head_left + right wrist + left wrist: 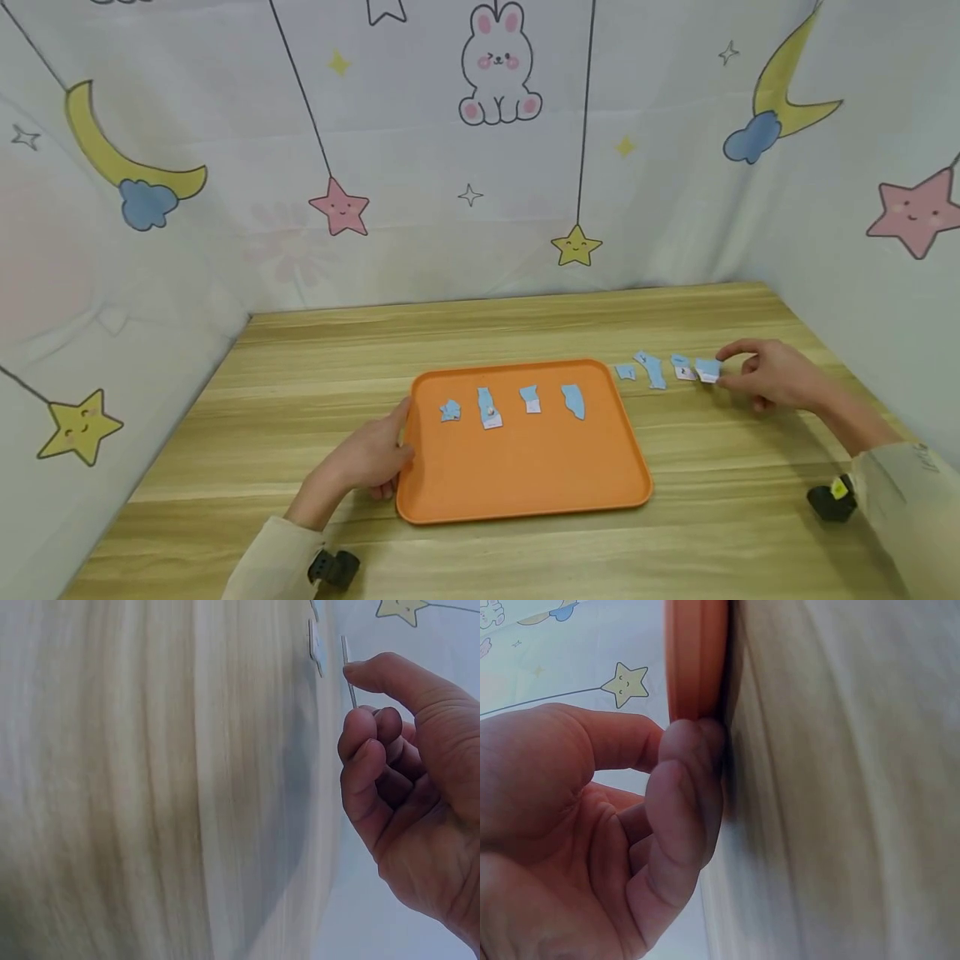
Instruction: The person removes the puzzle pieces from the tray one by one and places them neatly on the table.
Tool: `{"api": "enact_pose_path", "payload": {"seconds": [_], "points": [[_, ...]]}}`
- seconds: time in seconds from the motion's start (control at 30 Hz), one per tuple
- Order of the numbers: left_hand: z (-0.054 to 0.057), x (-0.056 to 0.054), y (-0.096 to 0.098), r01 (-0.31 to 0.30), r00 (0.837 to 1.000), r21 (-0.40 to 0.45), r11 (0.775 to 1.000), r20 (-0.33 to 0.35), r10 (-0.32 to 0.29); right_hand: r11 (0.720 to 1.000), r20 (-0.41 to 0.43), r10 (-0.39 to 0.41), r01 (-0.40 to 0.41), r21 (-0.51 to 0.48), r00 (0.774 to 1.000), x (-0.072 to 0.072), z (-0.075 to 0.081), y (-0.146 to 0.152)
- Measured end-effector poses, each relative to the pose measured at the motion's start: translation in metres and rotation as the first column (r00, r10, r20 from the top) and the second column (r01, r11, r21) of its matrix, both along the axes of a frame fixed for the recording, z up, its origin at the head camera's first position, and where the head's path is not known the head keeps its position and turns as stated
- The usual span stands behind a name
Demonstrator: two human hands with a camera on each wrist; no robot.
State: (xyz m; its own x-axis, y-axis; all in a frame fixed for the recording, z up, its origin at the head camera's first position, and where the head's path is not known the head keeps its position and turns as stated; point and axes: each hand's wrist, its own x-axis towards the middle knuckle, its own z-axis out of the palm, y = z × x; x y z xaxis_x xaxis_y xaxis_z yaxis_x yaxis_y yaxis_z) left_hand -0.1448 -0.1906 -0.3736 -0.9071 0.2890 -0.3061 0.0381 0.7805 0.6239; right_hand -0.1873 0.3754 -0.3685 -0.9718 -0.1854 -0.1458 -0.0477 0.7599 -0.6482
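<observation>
My left hand [372, 451] grips the left edge of an orange tray [517, 475], its thumb and fingers at the rim; the left wrist view shows the fingers curled under that rim [696, 660]. Off the tray's right side, my right hand [780, 377] pinches a thin blue-and-white cutout [707, 369] by its edges between thumb and fingers. Edge-on in the right wrist view, this cutout [349, 671] stands off the table surface. Beside it lie other light-blue cutouts, among them one with a white lower part [682, 367] and a long one [652, 370].
Inside the tray, several blue cutouts sit in a row along its upper half, including a tall one [487, 404] and a rounded one [573, 401]. The wood-grain table [322, 342] is bordered by white printed curtains [420, 167] at the back and sides.
</observation>
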Motion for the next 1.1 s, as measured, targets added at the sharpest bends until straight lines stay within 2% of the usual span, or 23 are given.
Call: {"api": "enact_pose_path", "payload": {"seconds": [0.3, 0.63, 1.1], "points": [[0.001, 0.001, 0.001, -0.011, 1.0, -0.003, 1.0, -0.003, 0.011, 0.999, 0.015, -0.017, 0.016, 0.048, 1.0, -0.009, -0.005, 0.012], [0.002, 0.001, 0.001, 0.003, 1.0, 0.001, 1.0, -0.016, -0.003, 0.992, -0.031, 0.015, -0.011, 0.128, 0.999, -0.015, -0.003, 0.013], [0.002, 0.002, 0.001, 0.002, 1.0, -0.003, 1.0, -0.011, -0.002, 0.994, -0.003, 0.033, -0.033, 0.108, 0.999, -0.021, -0.005, 0.015]]}}
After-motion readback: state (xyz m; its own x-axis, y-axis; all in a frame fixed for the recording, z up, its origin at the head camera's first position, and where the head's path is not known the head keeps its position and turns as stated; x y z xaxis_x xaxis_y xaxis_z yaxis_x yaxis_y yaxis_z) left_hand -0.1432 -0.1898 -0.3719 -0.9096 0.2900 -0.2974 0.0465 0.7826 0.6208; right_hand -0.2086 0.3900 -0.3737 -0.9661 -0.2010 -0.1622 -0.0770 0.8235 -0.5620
